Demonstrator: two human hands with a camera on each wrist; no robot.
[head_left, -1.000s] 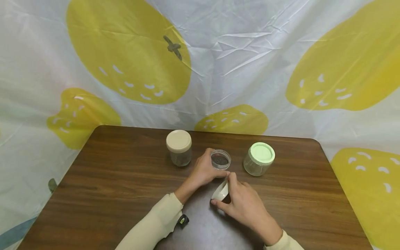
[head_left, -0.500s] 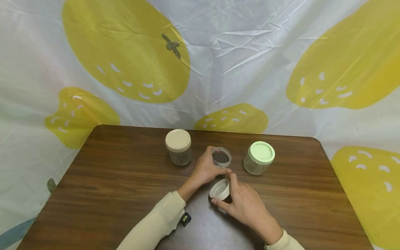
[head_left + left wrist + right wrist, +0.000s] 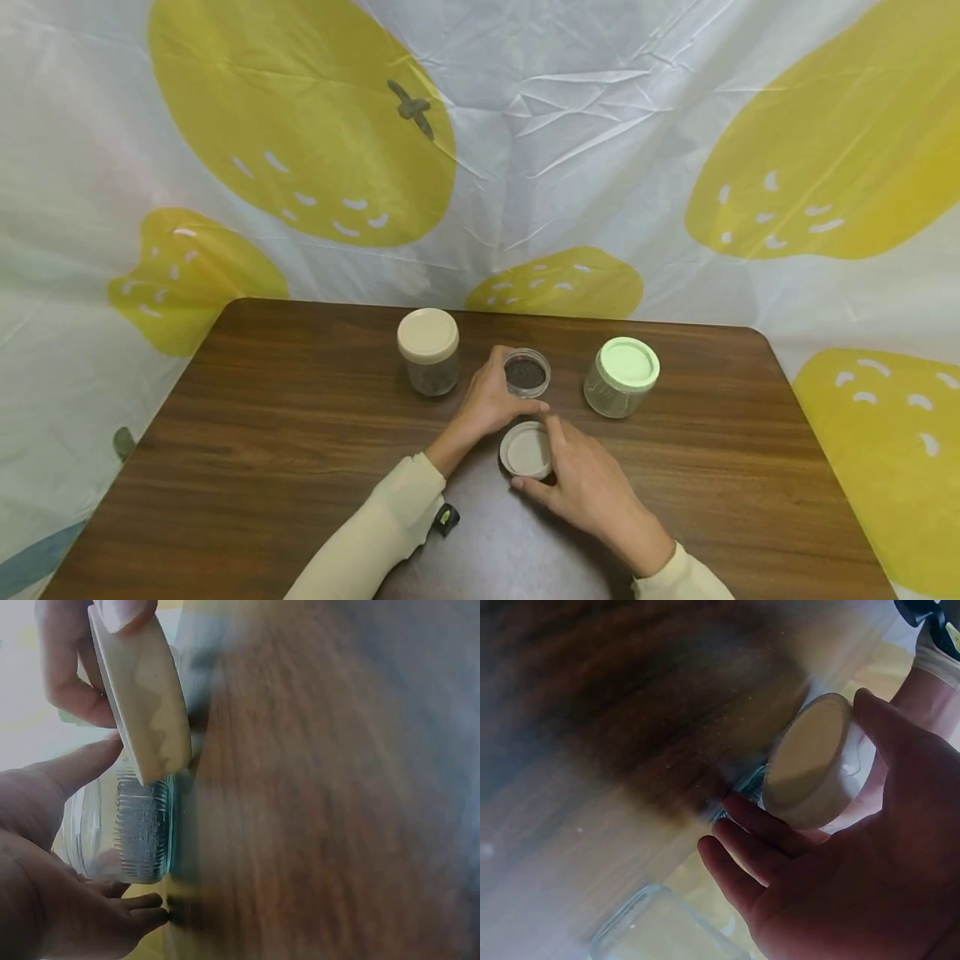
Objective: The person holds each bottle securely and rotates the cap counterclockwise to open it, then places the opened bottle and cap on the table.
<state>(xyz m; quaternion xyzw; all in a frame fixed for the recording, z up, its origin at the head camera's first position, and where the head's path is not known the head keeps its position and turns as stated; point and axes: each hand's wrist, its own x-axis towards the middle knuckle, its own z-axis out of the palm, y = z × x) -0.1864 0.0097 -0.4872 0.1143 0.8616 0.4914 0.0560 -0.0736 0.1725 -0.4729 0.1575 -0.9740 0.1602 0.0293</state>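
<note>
Soft light fills the fairly sharp head view, pale glare lying on the dark-brown wood-grain table (image 3: 480, 567). Both wrist views are dimmer and blurred, the left washed out at upper left, the right showing the bare right hand (image 3: 847, 881) in shadow.

The off-white lid (image 3: 527, 451) in the right hand (image 3: 591, 477) is now turned over: from steeply on edge a second ago, through a marked slant half a second ago, it comes to nearly level, open side up. Its round inside, earlier foreshortened, now shows almost whole to the head camera, though partly behind the fingers. The small open jar (image 3: 142, 847) sits slightly farther from the person than a second ago, and a touch left of its place half a second ago; the left hand (image 3: 487, 396) shifts with it
</note>
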